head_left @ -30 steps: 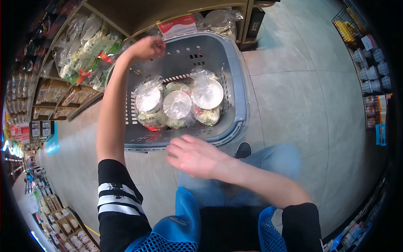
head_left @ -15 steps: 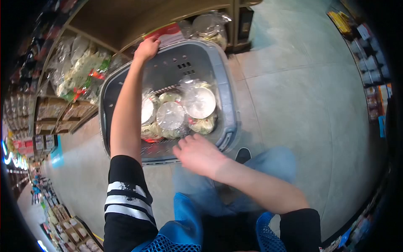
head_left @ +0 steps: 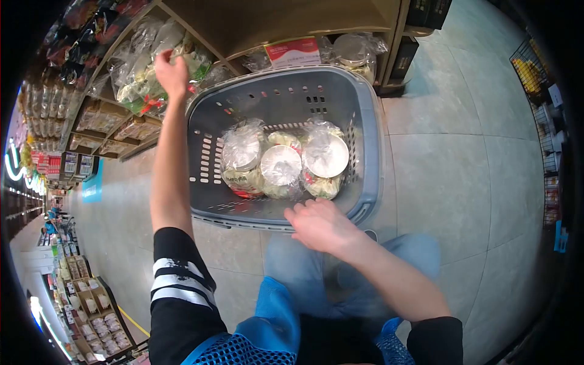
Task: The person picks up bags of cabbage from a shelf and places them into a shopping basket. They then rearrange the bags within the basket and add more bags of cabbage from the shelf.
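A large grey plastic basket (head_left: pixel 367 121) holds three clear-wrapped packages with round white lids or discs, such as the middle package (head_left: pixel 281 165). My right hand (head_left: pixel 322 225) rests at the basket's near rim with fingers curled over it. My left hand (head_left: pixel 172 74) is over the clear bags of pale food (head_left: pixel 143 85) on the shelf at the upper left, thumb and fingers apart, nothing visible between them.
Wooden shelving (head_left: pixel 243 24) runs behind the basket, with a red and white sign (head_left: pixel 293 52) and another wrapped package (head_left: pixel 353 52). A wire rack (head_left: pixel 532 76) stands far right. More stocked shelves (head_left: pixel 97 304) are at the lower left.
My left hand has let go of the basket's far rim and moved left to the shelf bags. The view has shifted, so the basket appears further right. My right hand remains at the near rim.
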`<state>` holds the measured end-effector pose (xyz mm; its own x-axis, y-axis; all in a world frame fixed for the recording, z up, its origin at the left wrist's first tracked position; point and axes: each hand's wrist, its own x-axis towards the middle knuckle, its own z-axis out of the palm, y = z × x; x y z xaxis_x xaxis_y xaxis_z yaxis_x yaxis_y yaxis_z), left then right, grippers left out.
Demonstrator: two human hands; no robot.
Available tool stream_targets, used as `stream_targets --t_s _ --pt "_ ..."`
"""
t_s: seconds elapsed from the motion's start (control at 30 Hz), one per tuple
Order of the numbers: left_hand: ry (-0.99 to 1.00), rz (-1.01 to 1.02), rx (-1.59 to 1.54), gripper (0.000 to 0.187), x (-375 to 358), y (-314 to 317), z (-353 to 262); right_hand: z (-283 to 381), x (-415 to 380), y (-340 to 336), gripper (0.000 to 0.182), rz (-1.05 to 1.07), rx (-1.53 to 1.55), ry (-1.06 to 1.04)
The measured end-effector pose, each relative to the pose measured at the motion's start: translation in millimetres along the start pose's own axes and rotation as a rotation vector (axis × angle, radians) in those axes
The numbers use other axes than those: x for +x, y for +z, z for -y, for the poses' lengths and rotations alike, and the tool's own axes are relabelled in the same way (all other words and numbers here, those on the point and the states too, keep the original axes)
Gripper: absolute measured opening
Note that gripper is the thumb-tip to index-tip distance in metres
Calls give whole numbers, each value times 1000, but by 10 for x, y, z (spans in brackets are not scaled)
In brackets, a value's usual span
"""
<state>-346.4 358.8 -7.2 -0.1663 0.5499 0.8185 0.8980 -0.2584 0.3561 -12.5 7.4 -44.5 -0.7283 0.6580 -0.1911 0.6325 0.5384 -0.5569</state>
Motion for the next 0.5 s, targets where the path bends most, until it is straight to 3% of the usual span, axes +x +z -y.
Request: stream_targets --t_s 0.03,0.13,0.2,0.23,0.33,0.47,0.5 --pt "-231 21 -22 43 165 -105 31 3 7 23 32 -15 -5 -9" --pt "-314 -34 -23 54 709 27 736 -9 -3 10 31 -19 -46 -57" --pt "-452 226 -60 60 1095 70 1039 -12 -7 38 32 -60 -65 -75" --pt "-485 321 -101 53 1051 -67 611 -7 -6 62 32 -82 -69 -81" --pt "-470 385 -173 56 1159 197 767 -39 -5 118 33 -109 -50 -90" --pt "-311 411 -84 66 1258 369 823 -46 -13 97 32 -124 -73 -83" --pt "-311 469 -229 70 1333 388 872 -39 -23 85 32 -120 -70 -84"
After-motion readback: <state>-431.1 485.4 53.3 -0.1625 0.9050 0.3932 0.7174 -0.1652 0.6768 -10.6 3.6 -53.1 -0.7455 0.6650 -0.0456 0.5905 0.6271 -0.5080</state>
